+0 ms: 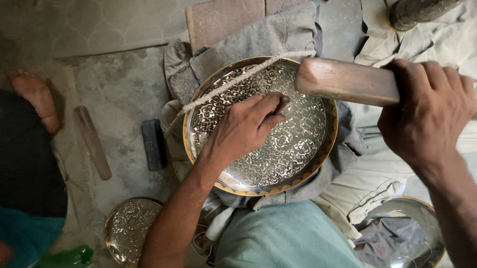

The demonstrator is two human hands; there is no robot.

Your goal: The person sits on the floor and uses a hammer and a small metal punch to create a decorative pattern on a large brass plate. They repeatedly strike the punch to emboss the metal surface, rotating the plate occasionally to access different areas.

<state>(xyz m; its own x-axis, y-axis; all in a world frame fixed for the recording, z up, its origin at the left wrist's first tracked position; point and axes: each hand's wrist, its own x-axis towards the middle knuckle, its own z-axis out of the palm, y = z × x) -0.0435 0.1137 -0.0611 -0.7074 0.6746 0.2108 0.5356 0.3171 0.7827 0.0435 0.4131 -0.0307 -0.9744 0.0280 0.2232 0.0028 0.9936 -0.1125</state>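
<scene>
A round metal tray (301, 152) with a fine engraved pattern and a gold rim lies on a grey cloth (274, 32) in front of me. My left hand (244, 129) rests on the tray and pinches a small chisel (283, 102) against its surface. My right hand (427, 114) grips a thick wooden mallet (346, 81), held level just above the tray's far right edge. A twisted cord (240, 78) runs across the tray's upper left part.
A second engraved tray (129, 228) lies at the lower left, a shiny plain bowl (404, 240) at the lower right. A dark block (153, 143) and a wooden stick (93, 142) lie on the floor. Another person's bare foot (33, 98) is at the left.
</scene>
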